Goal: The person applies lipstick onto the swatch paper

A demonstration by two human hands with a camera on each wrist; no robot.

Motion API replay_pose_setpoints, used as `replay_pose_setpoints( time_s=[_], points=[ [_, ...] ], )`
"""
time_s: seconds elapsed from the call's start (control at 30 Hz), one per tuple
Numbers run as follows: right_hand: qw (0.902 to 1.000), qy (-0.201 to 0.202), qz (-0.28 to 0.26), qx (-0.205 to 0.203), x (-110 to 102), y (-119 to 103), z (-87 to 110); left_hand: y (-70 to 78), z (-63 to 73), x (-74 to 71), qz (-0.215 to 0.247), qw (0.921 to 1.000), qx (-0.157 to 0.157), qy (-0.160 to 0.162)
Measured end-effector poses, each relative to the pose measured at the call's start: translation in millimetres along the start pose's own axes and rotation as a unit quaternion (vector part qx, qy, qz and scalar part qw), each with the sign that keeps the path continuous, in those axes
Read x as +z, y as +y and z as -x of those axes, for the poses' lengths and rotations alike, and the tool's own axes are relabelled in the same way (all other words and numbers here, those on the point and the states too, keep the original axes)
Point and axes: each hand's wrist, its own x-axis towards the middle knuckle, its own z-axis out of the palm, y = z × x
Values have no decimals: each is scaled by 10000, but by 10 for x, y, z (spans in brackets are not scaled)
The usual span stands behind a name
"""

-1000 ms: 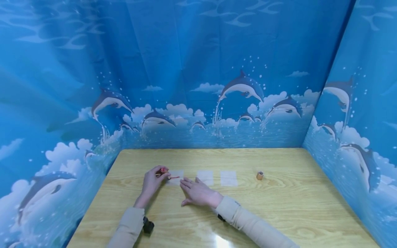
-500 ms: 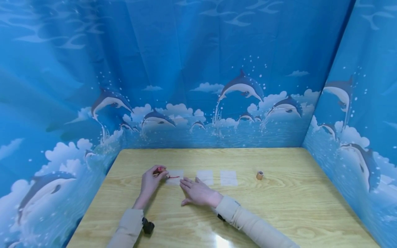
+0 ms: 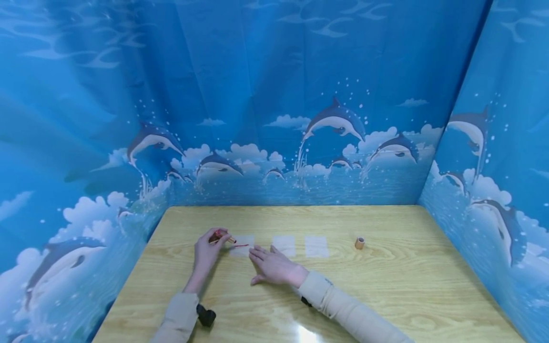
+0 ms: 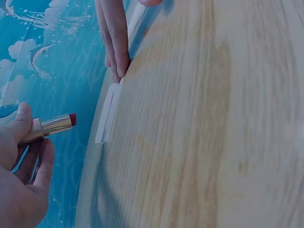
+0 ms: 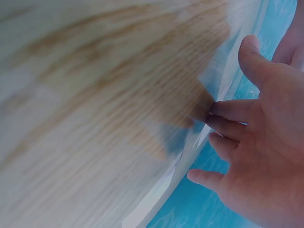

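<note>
Curtain [image 3: 257, 71]: blue, printed with leaping dolphins and clouds; it hangs behind the table and along both sides.
Table [image 3: 386, 286]: pale wood grain; a bright reflection near its front edge.
Sleeves [image 3: 347, 307]: beige, on both forearms; a black device [image 3: 206, 315] sits by the left cuff.
Right hand [image 3: 276, 267]: laid flat with fingers extended and thumb spread; it grasps nothing; its fingertips touch the right end of the left-hand paper.
Left hand [image 3: 208, 250]: grasping a lipstick between thumb and fingers.
Papers: three white pieces in a row; left one [image 3: 242, 239] between the hands, middle one [image 3: 285, 244] just beyond the right hand, right one [image 3: 316, 247] next along.
Lipstick [image 4: 57, 124]: gold case, red tip bared; held near the left paper, tip apart from it.
Tube [image 3: 360, 243]: short, copper-coloured; on the table, well right of the papers.
Red line [image 3: 241, 245]: drawn across the left paper.
</note>
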Motion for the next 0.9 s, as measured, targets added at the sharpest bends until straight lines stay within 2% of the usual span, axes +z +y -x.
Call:
replay_pose_setpoints(
  time_s=[0.57,0.9],
  points=[
    [9992,77,-377,109,18,9,-41,-9,102,-29,535,9974,-376,287],
    [9989,101,-428,139,12,-3,-38,4,130,-61,624,9963,-482,349]
  ],
)
